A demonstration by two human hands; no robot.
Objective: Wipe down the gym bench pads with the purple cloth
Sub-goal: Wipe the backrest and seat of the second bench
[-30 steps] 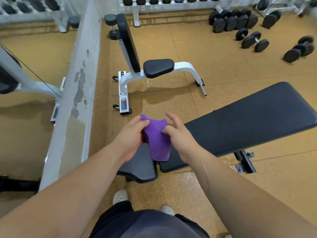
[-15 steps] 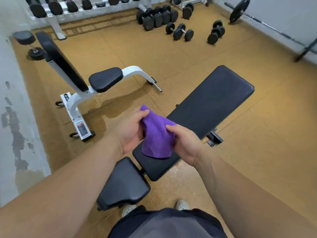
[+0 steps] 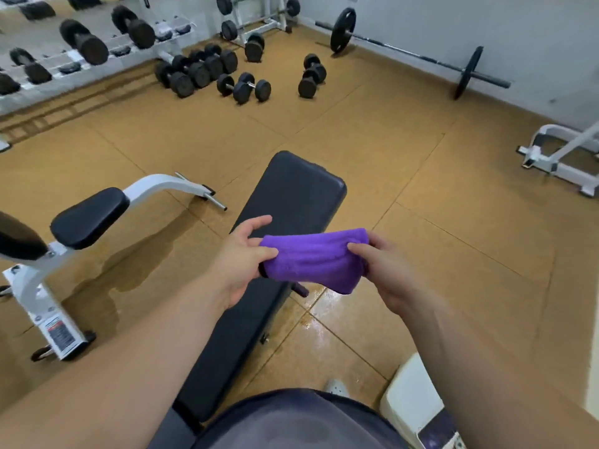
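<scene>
above the pad (image 3: 291, 192), left hand (image 3: 241, 257) and right hand (image 3: 382, 267) each pinch an end of the cloth (image 3: 314, 257), now stretched, no longer bunched; probably clear of the pad, wiping unstarted.

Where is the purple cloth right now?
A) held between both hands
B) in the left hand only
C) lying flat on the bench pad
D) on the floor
A: the left hand and the right hand each grip one end of the purple cloth, over the bench pad.
</scene>
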